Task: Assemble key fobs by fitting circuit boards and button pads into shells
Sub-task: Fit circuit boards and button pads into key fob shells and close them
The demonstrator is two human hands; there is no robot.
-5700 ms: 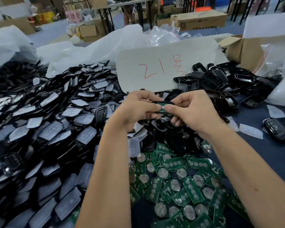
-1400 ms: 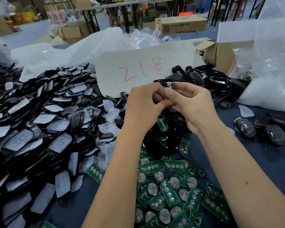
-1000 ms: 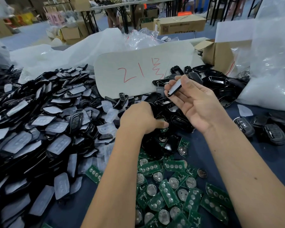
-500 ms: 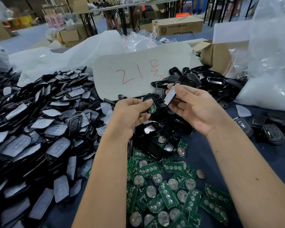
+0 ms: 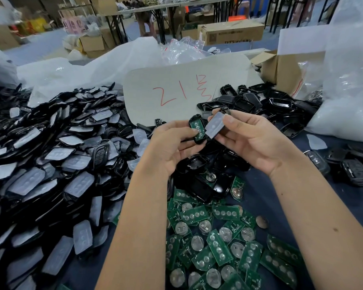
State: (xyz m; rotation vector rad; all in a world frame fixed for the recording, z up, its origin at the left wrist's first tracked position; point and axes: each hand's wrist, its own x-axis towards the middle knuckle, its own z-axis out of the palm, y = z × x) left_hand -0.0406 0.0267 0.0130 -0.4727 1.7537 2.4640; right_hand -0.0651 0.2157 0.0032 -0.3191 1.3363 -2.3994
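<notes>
Your left hand (image 5: pixel 170 147) pinches a shell half with a green circuit board (image 5: pixel 197 130) seated inside, its long axis near upright at frame centre. Just right, your right hand (image 5: pixel 252 141) grips a shell with a translucent button pad (image 5: pixel 215 125), tilted, top pointing upper right, edges nearly touching. Loose boards (image 5: pixel 218 243) lie below.

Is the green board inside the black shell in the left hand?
Inside: the green board sits framed by the black shell the left hand holds.
</notes>
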